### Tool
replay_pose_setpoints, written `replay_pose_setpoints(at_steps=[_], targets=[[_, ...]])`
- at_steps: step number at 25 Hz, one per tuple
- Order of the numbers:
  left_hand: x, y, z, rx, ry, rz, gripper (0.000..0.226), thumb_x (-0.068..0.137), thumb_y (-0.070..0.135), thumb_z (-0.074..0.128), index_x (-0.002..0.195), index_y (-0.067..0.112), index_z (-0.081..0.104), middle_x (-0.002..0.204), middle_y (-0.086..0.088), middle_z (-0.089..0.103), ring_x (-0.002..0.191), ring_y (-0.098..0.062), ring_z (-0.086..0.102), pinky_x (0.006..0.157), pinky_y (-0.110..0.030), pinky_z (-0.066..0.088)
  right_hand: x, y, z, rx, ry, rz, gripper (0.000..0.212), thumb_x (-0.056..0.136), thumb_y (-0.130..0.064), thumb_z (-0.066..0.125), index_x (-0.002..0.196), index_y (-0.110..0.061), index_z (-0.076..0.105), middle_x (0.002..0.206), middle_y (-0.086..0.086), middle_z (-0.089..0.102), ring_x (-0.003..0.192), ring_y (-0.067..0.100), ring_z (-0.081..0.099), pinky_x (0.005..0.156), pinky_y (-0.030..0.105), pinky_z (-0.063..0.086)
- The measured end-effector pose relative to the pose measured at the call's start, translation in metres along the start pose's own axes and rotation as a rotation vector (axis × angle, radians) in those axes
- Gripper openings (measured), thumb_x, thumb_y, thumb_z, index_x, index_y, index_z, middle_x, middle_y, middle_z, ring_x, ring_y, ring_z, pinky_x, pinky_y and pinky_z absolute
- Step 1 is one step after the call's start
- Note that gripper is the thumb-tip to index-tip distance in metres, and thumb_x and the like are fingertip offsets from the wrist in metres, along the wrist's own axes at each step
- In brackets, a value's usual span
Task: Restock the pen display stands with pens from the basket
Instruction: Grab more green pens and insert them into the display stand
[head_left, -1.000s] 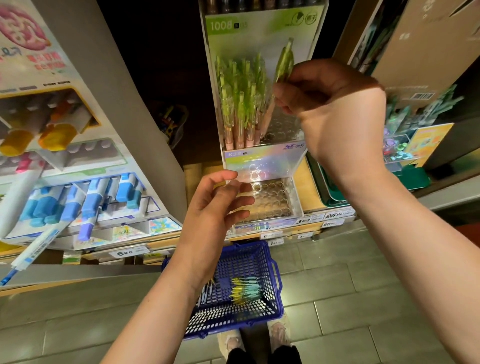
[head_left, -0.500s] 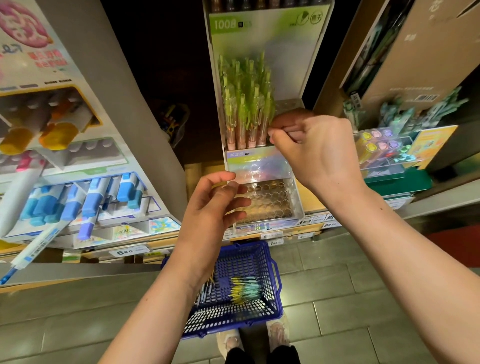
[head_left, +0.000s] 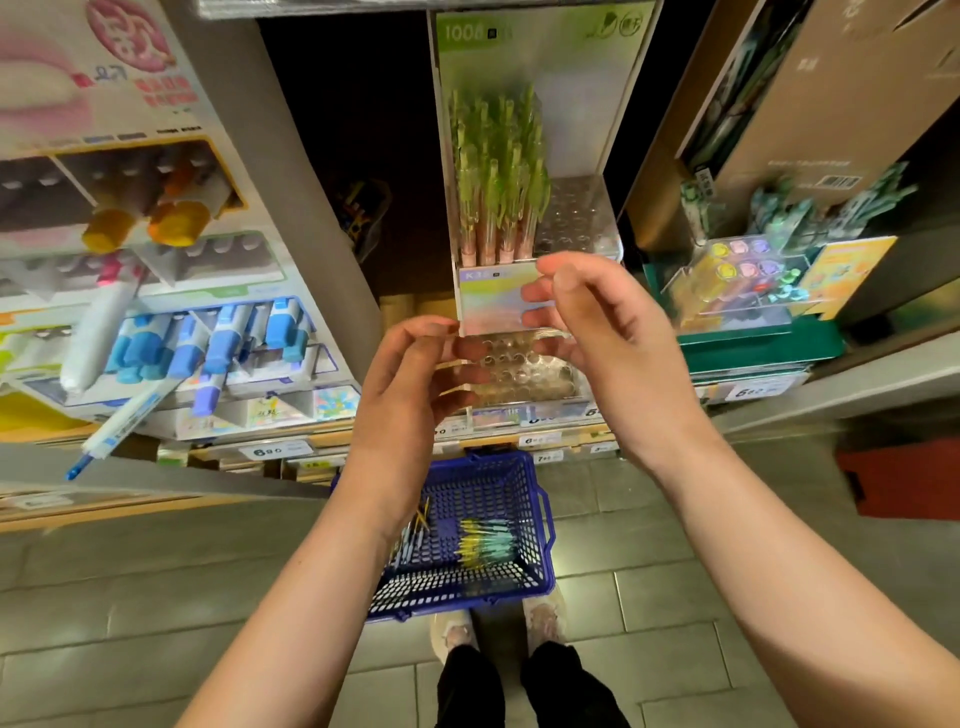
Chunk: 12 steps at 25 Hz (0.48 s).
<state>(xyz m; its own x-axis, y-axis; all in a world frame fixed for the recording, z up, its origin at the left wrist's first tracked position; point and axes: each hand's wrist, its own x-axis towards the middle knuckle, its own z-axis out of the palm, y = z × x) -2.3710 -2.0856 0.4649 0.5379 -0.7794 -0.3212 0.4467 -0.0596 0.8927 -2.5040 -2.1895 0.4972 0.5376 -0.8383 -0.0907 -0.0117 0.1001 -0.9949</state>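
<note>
Your left hand and right hand were close together before the pen display stand. The right one was loosely curled and held nothing. For the left one I cannot tell.

Stand pens: translucent green tops, pink lower barrels; front panel iridescent, header card pale green. Basket dark blue, grid-hole pattern, yellow-and-teal pens along its right side. Floor grey tile.

pens in stand left part | basket on floor below
</note>
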Motion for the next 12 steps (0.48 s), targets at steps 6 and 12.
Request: replay_pose_setpoints(at_steps=[6,12], targets=[[-0.058,-0.021,-0.032,0.086,0.112,0.004,0.021,0.094,0.034,0.049,0.104,0.019,0.061,0.091,-0.005,0.070,0.080,-0.021,0.066,0.073,-0.032,0.047,-0.048,0.042,0.017,0.069,-0.156,0.172,0.015,0.101,-0.027,0.054,0.112,-0.023,0.064,0.102,-0.003,0.072,0.089,0.020,0.067,0.074,0.030,0.056],[-0.087,-0.087,-0.078,0.078,0.240,-0.104,0.025,0.096,0.036,0.048,0.108,0.018,0.060,0.088,-0.001,0.072,0.078,-0.020,0.066,0.071,-0.031,0.048,-0.089,0.122,0.011,-0.045,-0.208,0.329,0.015,0.101,-0.031,0.054,0.114,-0.029,0.062,0.102,-0.006,0.072,0.086,0.011,0.070,0.072,0.024,0.055]])
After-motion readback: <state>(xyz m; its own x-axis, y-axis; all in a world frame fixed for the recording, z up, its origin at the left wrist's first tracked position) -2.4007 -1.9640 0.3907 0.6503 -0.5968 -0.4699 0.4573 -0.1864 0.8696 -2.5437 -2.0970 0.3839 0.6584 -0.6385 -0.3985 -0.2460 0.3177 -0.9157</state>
